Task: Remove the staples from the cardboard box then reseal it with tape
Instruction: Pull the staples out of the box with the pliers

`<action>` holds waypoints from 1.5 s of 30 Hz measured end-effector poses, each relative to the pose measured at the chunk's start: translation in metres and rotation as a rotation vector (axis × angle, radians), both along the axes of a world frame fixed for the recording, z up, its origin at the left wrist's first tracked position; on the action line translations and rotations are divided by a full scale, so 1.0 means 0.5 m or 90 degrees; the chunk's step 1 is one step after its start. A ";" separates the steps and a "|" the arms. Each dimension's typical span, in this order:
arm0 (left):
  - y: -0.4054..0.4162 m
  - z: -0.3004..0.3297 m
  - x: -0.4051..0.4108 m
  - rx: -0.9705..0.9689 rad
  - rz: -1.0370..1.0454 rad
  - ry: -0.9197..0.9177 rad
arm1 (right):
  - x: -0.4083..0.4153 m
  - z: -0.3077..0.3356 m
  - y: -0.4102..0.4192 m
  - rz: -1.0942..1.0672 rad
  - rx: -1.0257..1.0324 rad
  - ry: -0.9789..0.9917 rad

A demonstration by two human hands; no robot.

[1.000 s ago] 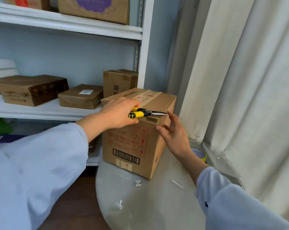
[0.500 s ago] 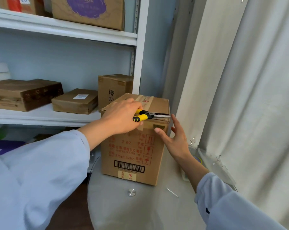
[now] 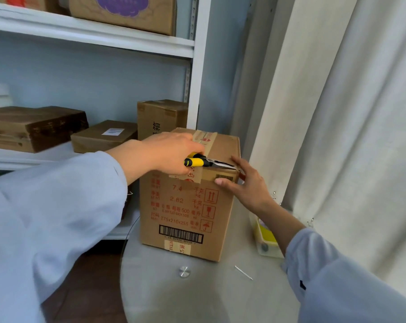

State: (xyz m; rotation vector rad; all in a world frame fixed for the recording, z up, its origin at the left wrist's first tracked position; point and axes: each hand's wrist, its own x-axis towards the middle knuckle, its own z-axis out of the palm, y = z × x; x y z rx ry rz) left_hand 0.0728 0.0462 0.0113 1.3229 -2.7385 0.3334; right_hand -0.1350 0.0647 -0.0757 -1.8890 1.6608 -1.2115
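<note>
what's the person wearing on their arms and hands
Both arms are in loose, pale blue long sleeves: left sleeve, right sleeve. A small dark mark sits on the right sleeve. The left hand and right hand are bare: no gloves, rings or watch visible.

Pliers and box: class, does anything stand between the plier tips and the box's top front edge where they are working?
Nothing visible does. The left hand grips the pliers, whose tips lie right at the top front edge of the cardboard box. The right hand rests on the box's corner beside the tips, not across them.
</note>
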 end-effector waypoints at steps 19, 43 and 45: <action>0.119 -0.070 -0.069 -0.158 0.211 0.055 | 0.017 -0.003 0.006 -0.022 -0.008 -0.068; 0.005 0.011 0.002 0.056 0.006 0.005 | 0.015 -0.011 0.002 -0.024 -0.004 -0.039; -0.003 0.014 0.002 0.064 -0.006 0.005 | 0.015 -0.012 0.000 -0.025 -0.001 -0.041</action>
